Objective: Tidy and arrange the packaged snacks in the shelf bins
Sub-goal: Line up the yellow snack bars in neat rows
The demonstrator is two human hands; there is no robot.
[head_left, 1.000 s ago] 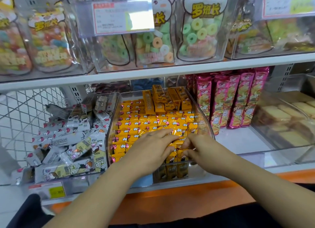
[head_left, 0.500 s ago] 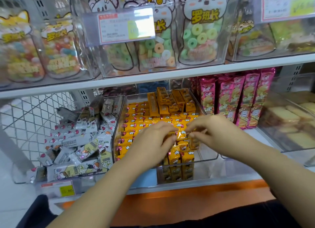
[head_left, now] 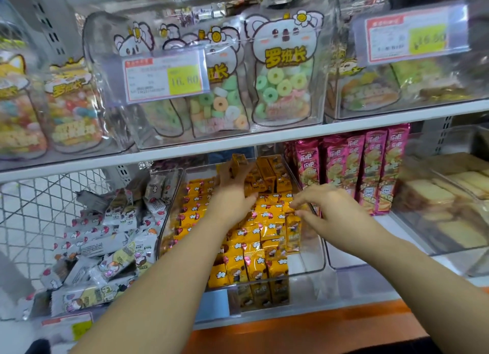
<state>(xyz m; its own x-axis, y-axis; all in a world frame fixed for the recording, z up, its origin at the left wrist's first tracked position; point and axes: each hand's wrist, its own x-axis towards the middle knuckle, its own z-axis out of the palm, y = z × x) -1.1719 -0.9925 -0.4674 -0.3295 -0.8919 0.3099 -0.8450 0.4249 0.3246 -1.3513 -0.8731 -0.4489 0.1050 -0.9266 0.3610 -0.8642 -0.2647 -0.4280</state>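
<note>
Packets (head_left: 267,221) of orange snacks fill our clear bin (head_left: 307,270); light, crinkly, slippery, best pinched at the edges. Our left hand (head_left: 232,192) grips 1 at the far end; our right hand (head_left: 315,205) hovers open.

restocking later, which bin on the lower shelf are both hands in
The clear middle bin of orange packets: left hand at its back, right hand by its right wall. The white-packet bin is untouched.

Landmark: white shelf board (head_left: 264,139)
Price tag (head_left: 165,78): above the board, yellow panel
Second price tag (head_left: 411,36): above, far right
Wire mesh (head_left: 39,208): below, far left
Orange ledge (head_left: 304,330): below, nearest the camera
</note>
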